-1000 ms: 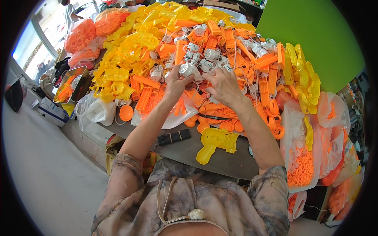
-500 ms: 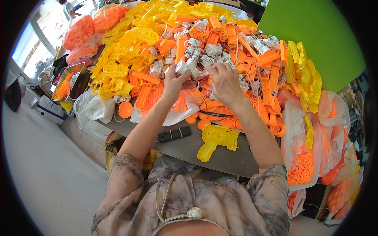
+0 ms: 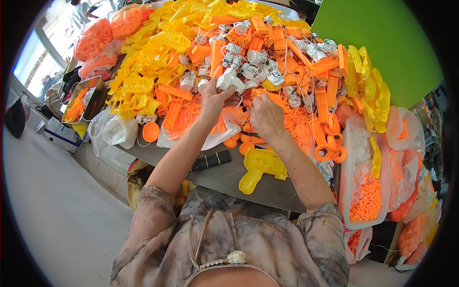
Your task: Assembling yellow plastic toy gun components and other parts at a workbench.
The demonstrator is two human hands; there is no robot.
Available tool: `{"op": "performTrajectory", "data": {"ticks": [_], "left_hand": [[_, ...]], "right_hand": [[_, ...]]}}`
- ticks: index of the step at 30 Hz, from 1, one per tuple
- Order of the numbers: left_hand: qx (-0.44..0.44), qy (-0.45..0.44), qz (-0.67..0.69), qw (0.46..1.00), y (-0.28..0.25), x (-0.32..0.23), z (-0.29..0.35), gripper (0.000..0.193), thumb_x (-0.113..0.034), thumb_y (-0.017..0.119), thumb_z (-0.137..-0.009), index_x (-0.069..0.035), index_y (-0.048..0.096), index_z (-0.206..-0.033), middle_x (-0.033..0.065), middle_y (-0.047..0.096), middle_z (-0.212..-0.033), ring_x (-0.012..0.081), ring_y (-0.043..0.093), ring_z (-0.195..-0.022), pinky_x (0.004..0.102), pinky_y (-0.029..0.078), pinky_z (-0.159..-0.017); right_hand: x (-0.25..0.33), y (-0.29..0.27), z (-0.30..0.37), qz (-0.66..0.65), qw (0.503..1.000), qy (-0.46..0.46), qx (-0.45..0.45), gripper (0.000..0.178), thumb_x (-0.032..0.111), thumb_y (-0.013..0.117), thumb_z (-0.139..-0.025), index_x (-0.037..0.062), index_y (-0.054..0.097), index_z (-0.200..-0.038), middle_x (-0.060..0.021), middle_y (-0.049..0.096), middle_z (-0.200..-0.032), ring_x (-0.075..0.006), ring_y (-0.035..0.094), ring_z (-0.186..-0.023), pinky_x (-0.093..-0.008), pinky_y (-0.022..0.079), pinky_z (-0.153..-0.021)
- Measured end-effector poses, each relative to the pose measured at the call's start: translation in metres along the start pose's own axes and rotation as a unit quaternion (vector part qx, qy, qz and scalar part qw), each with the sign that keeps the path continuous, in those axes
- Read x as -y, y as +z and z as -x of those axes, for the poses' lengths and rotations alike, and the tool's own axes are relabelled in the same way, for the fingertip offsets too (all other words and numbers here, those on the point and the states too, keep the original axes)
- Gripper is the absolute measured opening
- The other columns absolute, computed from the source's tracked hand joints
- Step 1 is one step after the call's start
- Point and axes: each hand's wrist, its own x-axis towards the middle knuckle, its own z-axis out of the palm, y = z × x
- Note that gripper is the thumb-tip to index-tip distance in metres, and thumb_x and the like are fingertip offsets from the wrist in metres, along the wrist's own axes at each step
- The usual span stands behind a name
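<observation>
My left hand (image 3: 216, 101) is closed on a white motor unit (image 3: 226, 82), a round plastic piece with a bulky body, raised at the front of the heap. To its right, my right hand (image 3: 267, 115) has its fingers curled together in a pinch; whatever lies between them is hidden. Thin dark wires run near both hands. Beyond them, more white motor units (image 3: 256, 58) lie tangled among long orange plastic parts (image 3: 217, 57). Nearer to me a yellow gun-shaped half shell (image 3: 260, 165) rests on the grey table (image 3: 224, 181), partly behind my right forearm.
Yellow shells (image 3: 158, 48) are heaped at the far left. A dark banded bundle (image 3: 210, 161) lies by my left forearm. On the right stands a clear bin (image 3: 345, 191) of small orange pieces. A metal tin (image 3: 98, 103) sits left, a green panel (image 3: 377, 52) back right.
My right hand has pulled back from the white parts toward me, its fingers now curled in. My left hand still grips the motor unit, shifted slightly to the right.
</observation>
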Motion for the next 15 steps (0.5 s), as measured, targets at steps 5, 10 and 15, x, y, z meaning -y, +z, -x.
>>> {"op": "performTrajectory", "data": {"ticks": [5, 10, 15], "left_hand": [[0.001, 0.01, 0.022, 1.0, 0.008, 0.0, -0.001, 0.03, -0.01, 0.065, -0.085, 0.002, 0.049, -0.107, 0.0117, 0.063, -0.086, 0.0185, 0.067, -0.071, 0.0288, 0.058, -0.061], [0.015, 0.03, 0.024, 0.999, 0.017, 0.0, -0.006, 0.031, -0.01, 0.065, -0.085, 0.002, 0.049, -0.109, 0.0125, 0.064, -0.089, 0.0188, 0.067, -0.071, 0.028, 0.057, -0.061], [0.028, 0.017, 0.017, 0.999, 0.023, -0.005, -0.007, 0.029, -0.01, 0.064, -0.086, 0.0, 0.05, -0.109, 0.0098, 0.063, -0.09, 0.0182, 0.066, -0.074, 0.0293, 0.057, -0.063]], "right_hand": [[-0.006, -0.006, 0.002, -0.038, 0.998, 0.014, -0.048, 0.013, 0.011, 0.061, -0.081, 0.0003, 0.056, -0.077, -0.0137, 0.055, -0.083, -0.0316, 0.06, -0.068, -0.0405, 0.049, -0.059], [-0.015, -0.003, 0.004, -0.079, 0.991, 0.022, -0.103, 0.014, 0.012, 0.062, -0.081, 0.0012, 0.056, -0.076, -0.0122, 0.056, -0.08, -0.0301, 0.059, -0.066, -0.0391, 0.048, -0.058], [-0.017, -0.009, 0.008, -0.083, 0.992, 0.031, -0.086, 0.014, 0.012, 0.062, -0.081, 0.0015, 0.056, -0.076, -0.0117, 0.056, -0.079, -0.0295, 0.059, -0.065, -0.0392, 0.047, -0.057]]}}
